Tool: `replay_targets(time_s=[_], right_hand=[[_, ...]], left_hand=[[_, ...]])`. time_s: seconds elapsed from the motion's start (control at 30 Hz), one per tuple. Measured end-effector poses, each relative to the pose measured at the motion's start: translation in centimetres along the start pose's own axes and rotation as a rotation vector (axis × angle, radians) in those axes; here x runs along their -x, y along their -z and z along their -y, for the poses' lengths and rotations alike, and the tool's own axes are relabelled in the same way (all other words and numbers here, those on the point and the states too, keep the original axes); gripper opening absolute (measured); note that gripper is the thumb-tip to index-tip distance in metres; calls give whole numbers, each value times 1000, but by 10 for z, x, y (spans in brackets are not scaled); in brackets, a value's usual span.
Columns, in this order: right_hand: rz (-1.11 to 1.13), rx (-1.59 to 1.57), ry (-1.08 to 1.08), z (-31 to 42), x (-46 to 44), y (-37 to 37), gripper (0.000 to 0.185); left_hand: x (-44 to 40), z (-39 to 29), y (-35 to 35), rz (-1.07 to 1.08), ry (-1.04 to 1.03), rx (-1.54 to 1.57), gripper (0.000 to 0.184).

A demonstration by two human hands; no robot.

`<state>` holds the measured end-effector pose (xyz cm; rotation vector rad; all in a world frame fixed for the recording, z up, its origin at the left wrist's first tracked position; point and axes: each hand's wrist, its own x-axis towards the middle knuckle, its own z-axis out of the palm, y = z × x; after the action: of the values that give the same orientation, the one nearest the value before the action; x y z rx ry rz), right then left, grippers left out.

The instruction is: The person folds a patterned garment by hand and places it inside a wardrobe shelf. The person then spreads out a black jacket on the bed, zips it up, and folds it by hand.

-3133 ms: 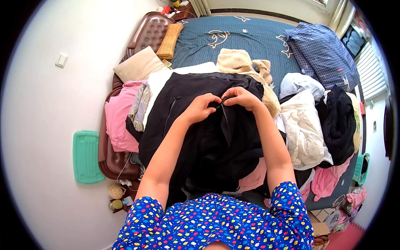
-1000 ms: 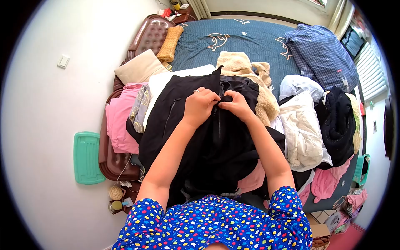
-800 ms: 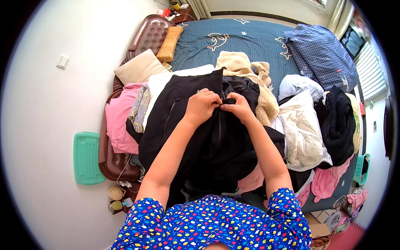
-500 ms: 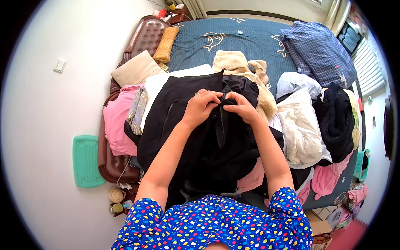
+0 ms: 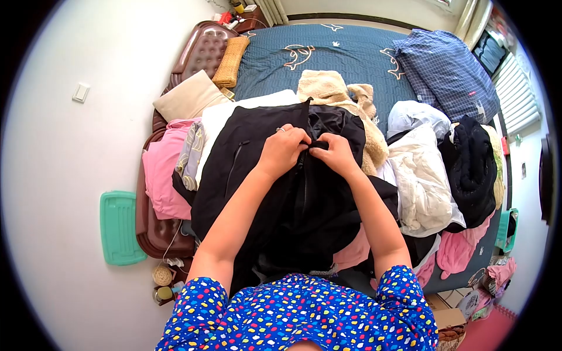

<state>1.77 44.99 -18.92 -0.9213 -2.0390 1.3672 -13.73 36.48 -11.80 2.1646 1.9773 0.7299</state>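
A black garment (image 5: 252, 175) with a zipped pocket lies spread over the near part of the bed. My left hand (image 5: 283, 150), with a ring on one finger, pinches the garment's front edge near its middle. Close beside it, my right hand (image 5: 335, 153) grips the facing edge, a dark fold between thumb and fingers. Below the hands a zipper runs down the cloth. Fine detail between the fingertips is too small to tell. Behind the garment lie a white cloth (image 5: 275, 100) and a beige fleece piece (image 5: 322, 86).
White clothing (image 5: 422, 181) and a black padded item (image 5: 468, 169) are piled on the right. A checked blue bundle (image 5: 448, 70) sits at the back right. Pink cloth (image 5: 165, 169), a beige pillow (image 5: 192, 97) and a brown headboard (image 5: 202, 52) are on the left.
Both hands stay at the garment's front edges, with small shifts of the fingers. Since the earliest frame, the left front's upper corner has risen and the right front has folded outward. The view has shifted slightly.
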Motion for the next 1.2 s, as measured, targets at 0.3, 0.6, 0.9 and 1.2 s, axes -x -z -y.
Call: replay_targets(time_s=[0.3, 0.6, 0.9, 1.2], right_hand=[[205, -641, -226, -13, 0, 2, 13], [132, -229, 82, -6, -23, 3, 27], [-158, -225, -8, -24, -52, -6, 28], [-125, -241, 135, 40, -113, 9, 31]], left_hand=[[7, 3, 1, 13, -9, 208, 8], [9, -8, 7, -175, -65, -52, 9], [73, -37, 31, 205, -280, -121, 4], [73, -17, 127, -73, -94, -99, 8]])
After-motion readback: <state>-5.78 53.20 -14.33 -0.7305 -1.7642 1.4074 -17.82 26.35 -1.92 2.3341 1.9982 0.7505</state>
